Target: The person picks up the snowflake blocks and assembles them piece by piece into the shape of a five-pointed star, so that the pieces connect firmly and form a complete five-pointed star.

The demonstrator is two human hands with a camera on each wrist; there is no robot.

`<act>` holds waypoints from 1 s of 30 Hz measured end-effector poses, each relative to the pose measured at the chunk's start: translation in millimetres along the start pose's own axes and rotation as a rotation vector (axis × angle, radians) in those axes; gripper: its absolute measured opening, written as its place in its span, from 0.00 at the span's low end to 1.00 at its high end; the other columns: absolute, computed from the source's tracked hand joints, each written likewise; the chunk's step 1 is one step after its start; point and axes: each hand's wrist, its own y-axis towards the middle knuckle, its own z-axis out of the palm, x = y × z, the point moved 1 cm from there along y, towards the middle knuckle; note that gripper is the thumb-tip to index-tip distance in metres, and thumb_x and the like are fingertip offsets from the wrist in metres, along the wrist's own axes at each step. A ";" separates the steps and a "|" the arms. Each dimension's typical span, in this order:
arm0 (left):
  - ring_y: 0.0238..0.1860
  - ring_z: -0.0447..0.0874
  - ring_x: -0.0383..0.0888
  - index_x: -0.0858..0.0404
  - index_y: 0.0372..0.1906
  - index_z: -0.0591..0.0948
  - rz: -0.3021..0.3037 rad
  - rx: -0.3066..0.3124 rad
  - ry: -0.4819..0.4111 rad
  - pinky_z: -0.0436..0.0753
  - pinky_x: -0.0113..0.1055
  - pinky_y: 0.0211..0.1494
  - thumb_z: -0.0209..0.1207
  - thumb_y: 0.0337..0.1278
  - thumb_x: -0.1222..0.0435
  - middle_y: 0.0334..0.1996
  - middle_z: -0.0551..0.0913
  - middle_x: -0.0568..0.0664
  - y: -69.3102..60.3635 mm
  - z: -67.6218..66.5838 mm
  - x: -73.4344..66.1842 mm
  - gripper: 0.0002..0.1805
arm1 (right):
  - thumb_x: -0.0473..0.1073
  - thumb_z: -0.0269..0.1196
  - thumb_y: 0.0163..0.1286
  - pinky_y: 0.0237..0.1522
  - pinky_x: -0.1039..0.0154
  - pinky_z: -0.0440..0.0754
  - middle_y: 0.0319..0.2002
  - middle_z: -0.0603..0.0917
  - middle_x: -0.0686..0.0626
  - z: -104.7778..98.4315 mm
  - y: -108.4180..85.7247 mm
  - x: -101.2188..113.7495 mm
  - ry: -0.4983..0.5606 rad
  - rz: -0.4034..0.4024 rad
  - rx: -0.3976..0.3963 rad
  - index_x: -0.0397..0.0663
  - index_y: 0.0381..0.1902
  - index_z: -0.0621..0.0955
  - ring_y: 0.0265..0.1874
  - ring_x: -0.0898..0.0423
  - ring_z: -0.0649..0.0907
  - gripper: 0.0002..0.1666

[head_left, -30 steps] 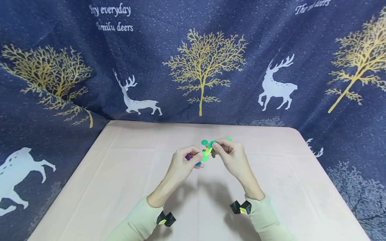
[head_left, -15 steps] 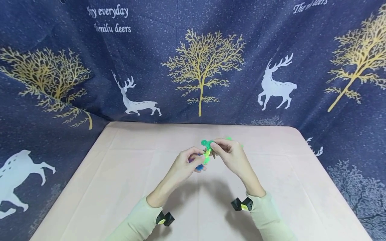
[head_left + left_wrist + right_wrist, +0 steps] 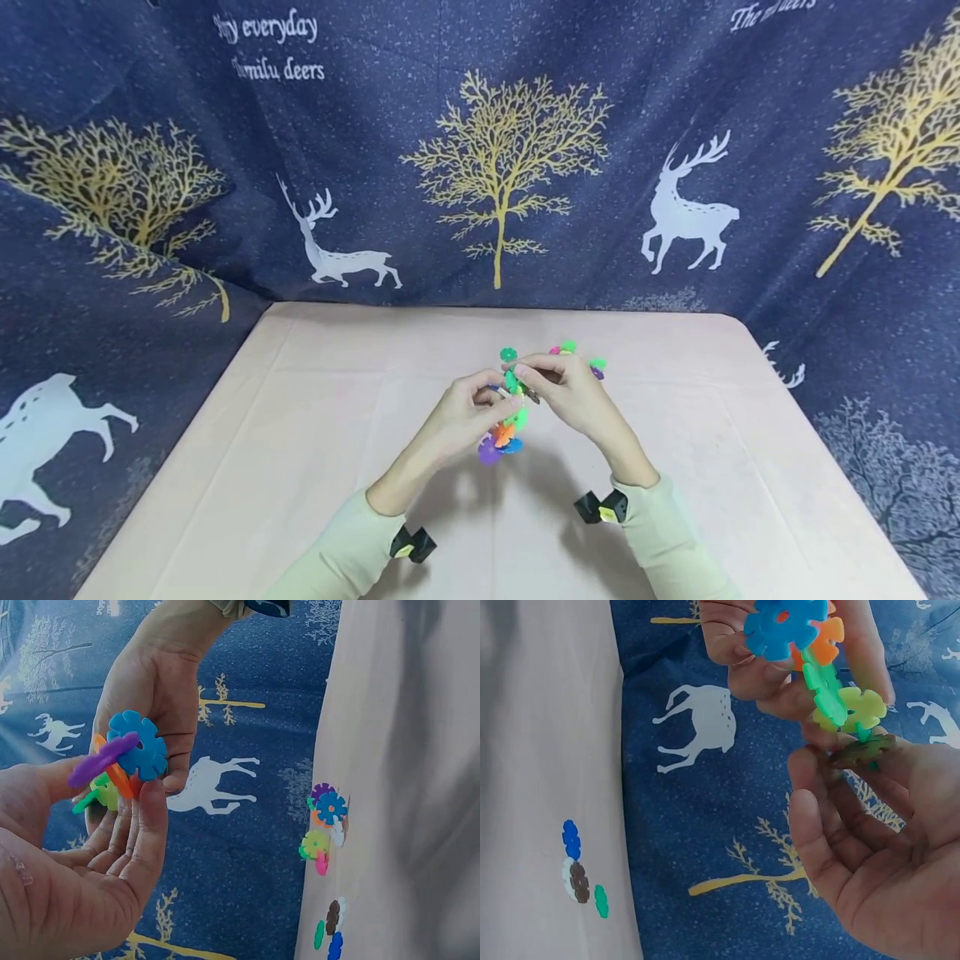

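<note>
Both hands hold a chain of interlocking plastic snowflake discs above the table. My left hand (image 3: 468, 417) pinches the chain near its light green disc (image 3: 825, 690). Below the left fingers hang the purple disc (image 3: 490, 452), orange disc (image 3: 504, 434) and blue disc (image 3: 513, 447). At the chain's upper end, my right hand (image 3: 566, 396) pinches a brown disc (image 3: 862, 751). In the right wrist view, it meets a mostly hidden dark green disc beside the yellow disc (image 3: 870, 711). Fingers cover part of these joints, so I cannot tell how fully the brown disc is slotted in.
On the pale table (image 3: 315, 467), behind the hands, lie loose discs: a green disc (image 3: 508, 354), a brown disc (image 3: 580, 882) and a dark blue disc (image 3: 571, 840). A joined cluster of coloured discs (image 3: 331, 808) lies there too. A dark blue patterned cloth (image 3: 450, 167) hangs behind.
The chain has swung so its purple, orange and blue discs now show below my left hand instead of behind its fingers. My right hand has come slightly down, uncovering discs behind it.
</note>
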 end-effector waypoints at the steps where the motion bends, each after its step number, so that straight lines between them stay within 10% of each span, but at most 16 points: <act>1: 0.26 0.79 0.39 0.68 0.50 0.79 -0.004 0.005 -0.009 0.78 0.29 0.32 0.65 0.65 0.61 0.25 0.82 0.47 0.1 0.3 0.3 0.16 | 0.40 0.60 0.76 0.26 0.66 0.75 0.24 0.80 0.51 0.0 -0.2 -0.2 -0.001 -0.004 0.002 0.40 0.49 0.86 0.23 0.56 0.77 0.13; 10: 0.23 0.82 0.41 0.65 0.52 0.81 -0.052 0.039 -0.089 0.82 0.32 0.29 0.63 0.66 0.56 0.21 0.80 0.47 2.5 1.2 3.6 0.19 | 0.40 0.63 0.73 0.27 0.67 0.77 0.36 0.85 0.51 3.0 2.8 -3.6 -0.044 -0.068 0.006 0.46 0.45 0.89 0.26 0.56 0.78 0.09; 30: 0.34 0.88 0.48 0.72 0.61 0.76 -0.111 -0.034 -0.207 0.87 0.47 0.45 0.59 0.70 0.62 0.46 0.86 0.65 -1.0 -24.0 15.7 0.22 | 0.41 0.57 0.77 0.33 0.56 0.84 0.34 0.85 0.44 2.9 24.0 -62.2 -0.078 0.140 -0.001 0.37 0.51 0.84 0.30 0.45 0.83 0.15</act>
